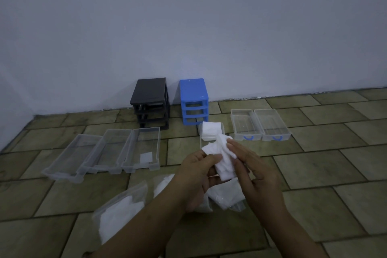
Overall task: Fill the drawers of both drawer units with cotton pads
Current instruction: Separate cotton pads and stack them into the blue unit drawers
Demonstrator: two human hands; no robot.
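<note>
Pads (223,158) sit bunched between both hands: the left hand (195,174) pinches the white stack from one side, thumb on top, while the right hand (249,165) closes its fingers (234,148) over the far edge. Just beyond the fingertips lies the clear drawer (201,138) already holding some cotton. The step probably goes best if the stack is squared first, then lowered flat beside the earlier pile. The black unit (150,102) and blue unit (194,100) stand empty farther off.
</note>
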